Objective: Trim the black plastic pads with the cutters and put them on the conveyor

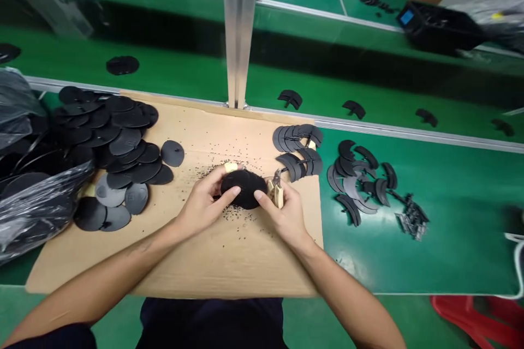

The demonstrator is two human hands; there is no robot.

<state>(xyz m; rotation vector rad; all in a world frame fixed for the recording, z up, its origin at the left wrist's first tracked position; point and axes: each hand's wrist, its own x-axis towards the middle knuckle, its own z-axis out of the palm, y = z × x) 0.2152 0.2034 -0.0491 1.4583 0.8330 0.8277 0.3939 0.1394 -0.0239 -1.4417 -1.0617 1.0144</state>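
Note:
A round black plastic disc [243, 190], possibly more than one stacked, is held over the cardboard sheet [229, 272]. My left hand [201, 203] grips its left side, thumb on top, with a pale yellow wrap on one finger. From the right, my right hand [289, 219] presses a thumb on the disc's edge. The same hand holds small cutting pliers [278, 192] with cream handles, jaws pointing up and away from the disc. Tiny black scraps lie scattered on the cardboard around and beneath the disc.
Many black discs [126, 142] are piled at left beside a clear plastic bag [45, 212]. Curved black pieces [298, 139] lie in rows at the cardboard's right edge; others [354, 180] sit on the green table. A metal post [239, 32] rises behind, before a green conveyor belt [180, 71] carrying spaced parts.

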